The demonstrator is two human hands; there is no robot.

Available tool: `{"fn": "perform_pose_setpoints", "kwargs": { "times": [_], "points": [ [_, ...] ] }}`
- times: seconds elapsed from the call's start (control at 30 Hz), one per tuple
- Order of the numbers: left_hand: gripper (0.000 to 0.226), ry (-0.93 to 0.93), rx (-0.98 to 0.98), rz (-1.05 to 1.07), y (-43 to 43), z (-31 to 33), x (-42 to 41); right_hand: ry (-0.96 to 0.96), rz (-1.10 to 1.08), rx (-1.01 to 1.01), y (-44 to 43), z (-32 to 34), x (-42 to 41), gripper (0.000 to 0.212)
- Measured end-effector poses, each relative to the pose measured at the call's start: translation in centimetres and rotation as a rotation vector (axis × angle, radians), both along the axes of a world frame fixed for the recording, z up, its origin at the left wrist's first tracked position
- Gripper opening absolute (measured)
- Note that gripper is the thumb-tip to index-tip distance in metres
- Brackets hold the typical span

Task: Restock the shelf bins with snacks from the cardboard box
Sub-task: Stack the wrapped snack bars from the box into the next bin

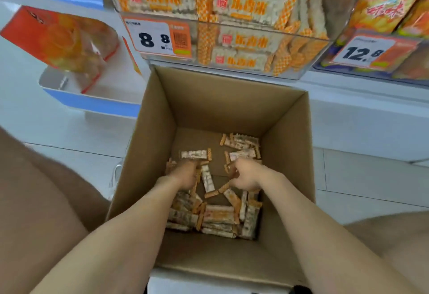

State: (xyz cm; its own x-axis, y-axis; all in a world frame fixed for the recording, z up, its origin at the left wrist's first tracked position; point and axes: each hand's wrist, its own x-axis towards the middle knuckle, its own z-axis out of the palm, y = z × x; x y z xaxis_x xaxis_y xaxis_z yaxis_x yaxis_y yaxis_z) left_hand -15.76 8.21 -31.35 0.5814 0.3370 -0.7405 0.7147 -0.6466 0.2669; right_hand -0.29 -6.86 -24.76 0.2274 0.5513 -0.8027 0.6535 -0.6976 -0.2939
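An open cardboard box [285, 145] stands on the floor below the shelf, with several white-and-orange snack bars [218, 217] scattered on its bottom. Both my arms reach down into it. My left hand [185, 174] is closed over bars at the left of the box floor. My right hand [246, 175] is curled around bars near the middle right. Directly above the box, a clear shelf bin [308, 61] is packed with the same snack bars [241, 6]; it carries a price tag reading 8.8 [157, 38].
A second bin with yellow and purple bags [385, 3] and a 12.8 tag [369, 52] sits at the right. An orange packet [60, 38] rests in a white-and-blue tray [76, 99] at the left. My knees flank the box on the tiled floor.
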Motion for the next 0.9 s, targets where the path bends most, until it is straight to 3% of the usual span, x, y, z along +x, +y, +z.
{"fn": "perform_pose_setpoints", "kwargs": {
  "times": [0.1,0.2,0.27,0.4,0.5,0.63,0.77,0.9],
  "points": [
    [0.065,0.046,0.044,0.099,0.4,-3.1,-0.4,0.073,-0.117,-0.025,-0.3,-3.2,-1.0,0.04],
    [0.077,0.039,0.004,0.125,0.3,-3.5,-1.2,0.057,-0.097,-0.061,-0.3,-5.5,-2.2,0.031],
    [0.069,-0.001,0.05,0.126,0.4,-3.6,-1.6,0.099,-0.02,-0.136,-0.4,-6.9,-3.3,0.041],
    [0.039,-0.035,0.115,0.131,0.6,-3.8,-1.8,0.194,0.095,-0.244,-0.8,-9.1,-5.5,0.082],
    [0.028,0.049,0.131,0.049,0.1,-3.6,-2.0,0.166,0.155,-0.265,-0.9,-9.4,-5.9,0.091],
    [0.027,0.017,0.062,0.019,-0.1,-3.7,-1.6,0.14,0.169,-0.302,-1.4,-9.2,-5.8,0.082],
    [0.033,-0.111,-0.108,0.168,0.1,-3.4,-1.1,0.155,0.138,-0.254,-1.4,-9.0,-5.4,0.042],
    [0.045,-0.156,-0.189,0.347,0.3,-2.7,-0.8,0.191,-0.171,-0.094,-1.2,-7.7,-4.2,0.029]
  ]
}}
